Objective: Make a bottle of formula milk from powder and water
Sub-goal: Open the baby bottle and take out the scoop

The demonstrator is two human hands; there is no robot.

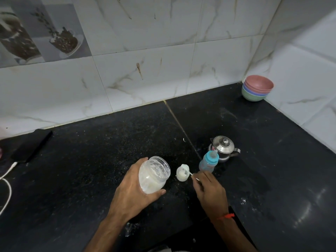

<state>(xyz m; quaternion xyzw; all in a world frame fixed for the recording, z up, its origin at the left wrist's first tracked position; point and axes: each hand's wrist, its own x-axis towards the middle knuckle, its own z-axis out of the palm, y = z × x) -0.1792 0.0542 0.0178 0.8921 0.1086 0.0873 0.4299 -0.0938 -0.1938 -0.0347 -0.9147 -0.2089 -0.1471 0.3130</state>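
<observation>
My left hand (pixel 135 190) grips a clear open jar of white powder (pixel 153 174), tilted toward the right above the black counter. My right hand (pixel 209 190) pinches the handle of a small spoon (pixel 189 173), whose bowl rests in a small white cup or lid (pixel 182 172) standing on the counter. Just right of that stands a baby bottle (pixel 209 161) with a blue collar and a teat on top. A small steel kettle (pixel 224 147) with its lid on stands directly behind the bottle.
A stack of coloured bowls (pixel 257 90) sits in the back right corner by the tiled walls. A dark flat object (pixel 31 146) and a white cable (pixel 7 180) lie at the far left. White powder specks dot the black counter (pixel 109 151).
</observation>
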